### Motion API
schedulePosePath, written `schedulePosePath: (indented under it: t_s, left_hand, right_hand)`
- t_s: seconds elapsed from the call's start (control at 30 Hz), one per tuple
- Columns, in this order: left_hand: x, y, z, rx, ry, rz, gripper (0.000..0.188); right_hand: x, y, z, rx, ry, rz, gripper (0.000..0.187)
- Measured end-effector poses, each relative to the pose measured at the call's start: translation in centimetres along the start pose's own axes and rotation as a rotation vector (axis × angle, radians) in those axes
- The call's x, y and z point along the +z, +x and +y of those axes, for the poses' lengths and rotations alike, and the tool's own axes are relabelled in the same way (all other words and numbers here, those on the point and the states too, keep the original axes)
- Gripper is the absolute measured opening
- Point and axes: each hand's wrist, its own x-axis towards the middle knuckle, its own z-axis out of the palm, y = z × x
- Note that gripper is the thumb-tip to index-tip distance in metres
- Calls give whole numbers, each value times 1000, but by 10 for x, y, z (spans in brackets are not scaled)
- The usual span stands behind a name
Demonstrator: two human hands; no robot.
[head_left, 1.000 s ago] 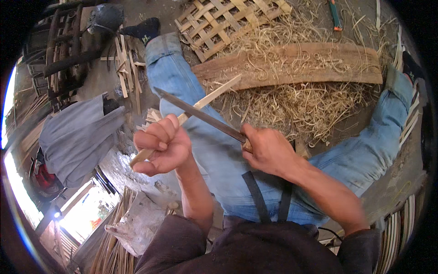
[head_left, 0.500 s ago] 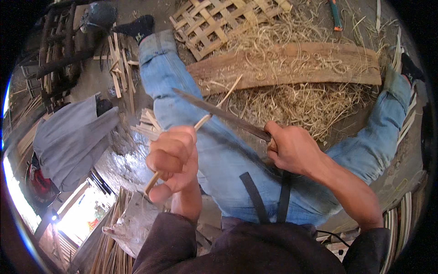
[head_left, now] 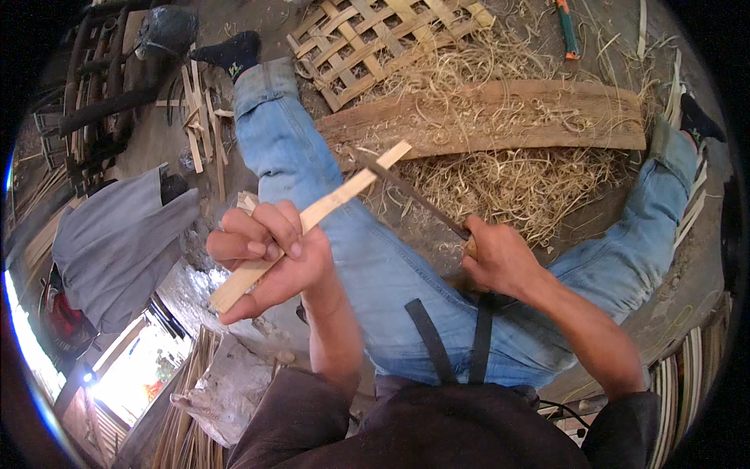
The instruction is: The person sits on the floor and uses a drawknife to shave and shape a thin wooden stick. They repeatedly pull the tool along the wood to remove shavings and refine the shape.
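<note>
A pale, flat wooden strip (head_left: 341,196) lies across the palm of my left hand (head_left: 269,252), with the fingers curled over it. Its lower end sticks out past my thumb and its upper end points away to the right. My right hand (head_left: 504,254) is closed round the short handle of a long, dark-bladed knife (head_left: 426,205). The blade runs up and left from my fist. Near its tip it crosses the strip's far end, and I cannot tell if it touches. Both tools are over my jeans (head_left: 375,258).
A curved wooden board (head_left: 500,117) lies beyond my legs, with curly shavings (head_left: 516,187) on and around it. Behind it are a woven lattice panel (head_left: 383,47) and a green-and-orange-handled tool (head_left: 567,31). Loose strips (head_left: 201,117) and a grey cloth (head_left: 117,242) are at the left.
My left hand has turned and shifted left, so the strip now shows its broad face instead of its narrow edge. The knife has tilted more steeply, its tip moving right.
</note>
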Motion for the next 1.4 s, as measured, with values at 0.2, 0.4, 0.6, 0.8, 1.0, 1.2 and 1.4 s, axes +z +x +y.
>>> schedulePosePath:
  t_s: [0.2,0.4,0.6,0.8,1.0,1.2,1.4]
  left_hand:
    - [7,-4,-7,99,202,88,73]
    - [14,1,-11,153,347,179,74]
    - [18,3,-13,186,345,220,74]
    - [20,-1,-12,155,401,175,73]
    - [18,-4,-13,168,375,174,73]
    - [11,0,-13,136,296,77,72]
    - [13,9,-20,224,316,211,66]
  right_hand:
    - [9,-13,-59,-74,242,-25,34]
    - [38,9,-49,-61,402,75,36]
    - [46,24,-30,-30,400,129,34]
    - [51,47,6,-12,275,163,34]
    - [52,50,7,-23,279,185,31]
    - [56,49,25,121,243,153,36]
    - [42,51,24,118,150,171,31]
